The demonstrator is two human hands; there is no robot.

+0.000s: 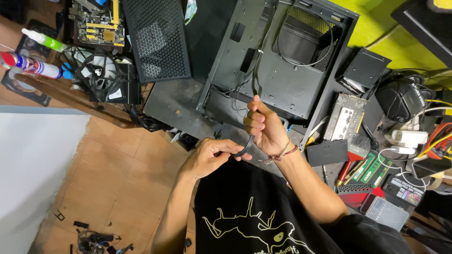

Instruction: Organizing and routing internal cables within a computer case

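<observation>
A black cable (254,82) runs down out of the open black computer case (278,61) lying on the workbench. My right hand (263,127) is closed around that cable just in front of the case, a braided band on its wrist. My left hand (209,157) pinches the lower curved end of the same cable (245,149) between thumb and fingers, close under the right hand. Both hands hover over the bench's near edge, above my black shirt.
A perforated side panel (157,37) leans at the back, beside a motherboard (99,23) and a fan (101,70). Spray cans (30,63) lie on the left. A graphics card (346,117), memory sticks (372,167), screwdrivers and adapters crowd the right. Small parts lie on the tiled floor (94,237).
</observation>
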